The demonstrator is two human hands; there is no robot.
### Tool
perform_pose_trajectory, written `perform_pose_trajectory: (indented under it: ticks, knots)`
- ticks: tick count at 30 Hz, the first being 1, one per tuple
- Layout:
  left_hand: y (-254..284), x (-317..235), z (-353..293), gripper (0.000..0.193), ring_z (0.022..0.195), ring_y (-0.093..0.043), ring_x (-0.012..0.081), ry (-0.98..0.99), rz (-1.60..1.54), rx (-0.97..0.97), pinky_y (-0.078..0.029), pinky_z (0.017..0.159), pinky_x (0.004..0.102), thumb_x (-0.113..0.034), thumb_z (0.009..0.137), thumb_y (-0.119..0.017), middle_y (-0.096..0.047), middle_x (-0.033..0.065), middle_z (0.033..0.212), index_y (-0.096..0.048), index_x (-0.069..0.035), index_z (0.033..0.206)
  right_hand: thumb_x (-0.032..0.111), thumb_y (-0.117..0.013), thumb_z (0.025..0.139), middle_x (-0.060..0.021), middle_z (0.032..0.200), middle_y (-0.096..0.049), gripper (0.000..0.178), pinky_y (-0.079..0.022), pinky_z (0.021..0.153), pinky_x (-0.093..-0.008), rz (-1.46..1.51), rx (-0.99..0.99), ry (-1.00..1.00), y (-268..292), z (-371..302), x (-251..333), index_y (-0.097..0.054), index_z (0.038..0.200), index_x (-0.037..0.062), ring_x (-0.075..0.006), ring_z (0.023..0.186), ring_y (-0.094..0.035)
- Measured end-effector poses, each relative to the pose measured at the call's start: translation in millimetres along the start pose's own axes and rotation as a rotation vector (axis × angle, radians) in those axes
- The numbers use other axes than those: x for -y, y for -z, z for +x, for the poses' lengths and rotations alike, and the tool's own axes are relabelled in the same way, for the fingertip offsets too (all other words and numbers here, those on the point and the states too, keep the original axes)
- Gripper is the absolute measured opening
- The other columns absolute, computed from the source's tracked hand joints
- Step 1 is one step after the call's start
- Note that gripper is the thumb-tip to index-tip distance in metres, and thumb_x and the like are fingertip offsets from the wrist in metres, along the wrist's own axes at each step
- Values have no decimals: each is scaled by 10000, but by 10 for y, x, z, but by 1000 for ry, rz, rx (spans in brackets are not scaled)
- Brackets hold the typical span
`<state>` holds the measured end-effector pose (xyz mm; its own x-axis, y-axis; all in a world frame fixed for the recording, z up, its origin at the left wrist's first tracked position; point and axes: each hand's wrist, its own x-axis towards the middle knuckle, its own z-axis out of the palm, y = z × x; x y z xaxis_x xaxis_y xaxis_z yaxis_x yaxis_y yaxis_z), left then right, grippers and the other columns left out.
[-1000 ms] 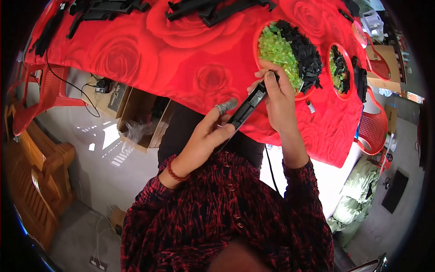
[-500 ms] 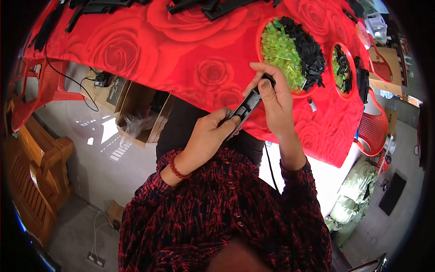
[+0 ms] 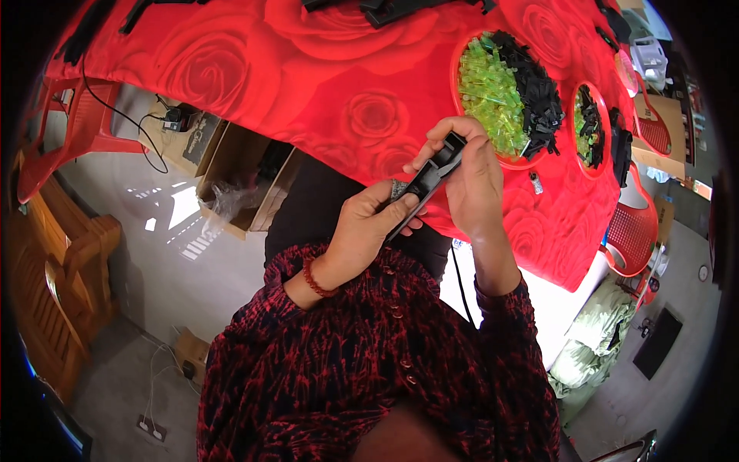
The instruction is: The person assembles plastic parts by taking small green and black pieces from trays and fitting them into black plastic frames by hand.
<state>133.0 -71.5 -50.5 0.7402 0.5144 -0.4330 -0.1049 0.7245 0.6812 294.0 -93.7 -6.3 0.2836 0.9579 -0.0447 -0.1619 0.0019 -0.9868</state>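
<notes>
Black slender piece [image 3: 436, 172] aslant, lower end in the clasped left hand [image 3: 368, 223], upper end within the curled right hand [image 3: 475, 183]

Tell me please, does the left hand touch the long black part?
Touching: in the head view, the left hand has its thumb lying on the long black part.

1. Pinching a long black part [image 3: 431, 175] with the left hand [image 3: 366, 223], cupping its far end with the right hand [image 3: 473, 181].
2. Got green bits [image 3: 490, 96] and black bits [image 3: 539, 91] in a red tray [image 3: 526, 165] just past the right hand.
3. Also got a red rose-print cloth [image 3: 308, 108] out beyond both hands.
</notes>
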Motion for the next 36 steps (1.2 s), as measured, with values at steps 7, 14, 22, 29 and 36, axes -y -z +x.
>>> perform_pose_trajectory:
  ticks: [7, 14, 22, 29, 36]
  knots:
    - [3, 65, -32, 203, 834, -678, 128, -28, -6, -30, -538, 724, 247, -155, 1018, -551, -680, 49, 948, -616, 16, 1102, 483, -330, 1051, -90, 936, -487, 512, -563, 779, -388, 94, 19, -62, -42, 34, 19, -474, 1088, -6, -189, 821, -605]
    - [4, 23, -9, 194, 856, -664, 121, -43, -3, -3, -537, 755, 250, -136, 1020, -541, -674, 68, 985, -596, 21, 1120, 452, -322, 1061, -111, 905, -515, 492, -555, 767, -367, 44, 62, -38, -18, 47, -1, -480, 1088, -13, -195, 793, -611]
    - [-28, 18, -37, 214, 881, -670, 149, 17, 24, 53, -554, 784, 272, -113, 1027, -514, -677, 109, 1049, -539, 25, 1189, 441, -331, 1063, -107, 867, -550, 501, -550, 737, -351, 126, 44, -167, 40, 51, -2, -489, 1127, -31, -192, 768, -613]
    - [-45, 83, -65, 220, 810, -677, 130, -48, 398, -17, -549, 712, 284, -105, 1021, -525, -695, 113, 976, -535, 38, 1188, 424, -349, 1064, -105, 856, -557, 492, -552, 727, -352, 71, 23, -173, 24, 58, 21, -500, 1138, -39, -191, 758, -617]
    - [-66, 90, -70, 305, 780, -662, 417, -356, 1026, -100, -527, 627, 431, -95, 951, -598, -638, 248, 826, -493, 71, 1185, 416, -348, 1065, -101, 862, -565, 499, -554, 723, -338, 9, 75, -155, 38, 32, -16, -510, 1148, -48, -180, 764, -622]
